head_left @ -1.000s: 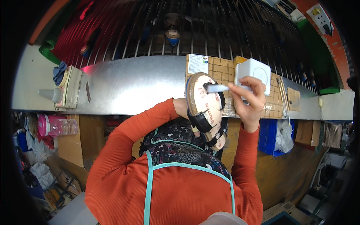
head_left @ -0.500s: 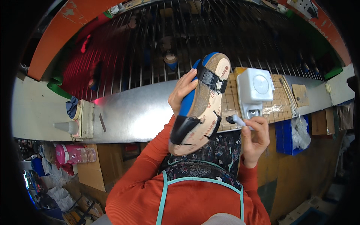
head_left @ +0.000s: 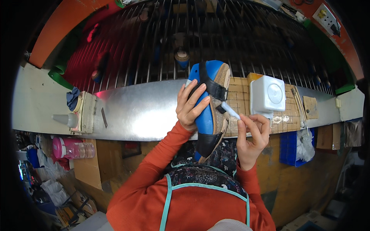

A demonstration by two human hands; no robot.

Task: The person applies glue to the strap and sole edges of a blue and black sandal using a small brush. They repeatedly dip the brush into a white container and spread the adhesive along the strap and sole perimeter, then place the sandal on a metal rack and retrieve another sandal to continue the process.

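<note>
A sandal (head_left: pixel 217 72) on a blue shoe last, with black straps and a brown, cork-like side, hangs in the air over the table's front edge. It is tipped so that its blue upper side and brown edge show, and the sole faces right. My left hand (head_left: pixel 189 107) grips it from the left, fingers spread over the blue last and a strap. In a pinch, my right hand (head_left: pixel 252 134) has a small brush (head_left: pixel 231 111) with a pale handle. Its dark bristles are at the sandal's brown edge, mid-length; whether they touch cannot be told for sure.
A white plastic container (head_left: pixel 269 94) stands on a taped cardboard mat (head_left: pixel 241 86) to the right. Behind the metal table (head_left: pixel 131 104) runs a rack of metal rollers (head_left: pixel 150 61) carrying several shoes. A blue bin (head_left: pixel 289 148) hangs front right; a pink bottle (head_left: pixel 73 148) is at left.
My left hand has turned the sandal from sole-up onto its side and moved it slightly. My right hand has brought the brush leftward and up to the sandal's edge.
</note>
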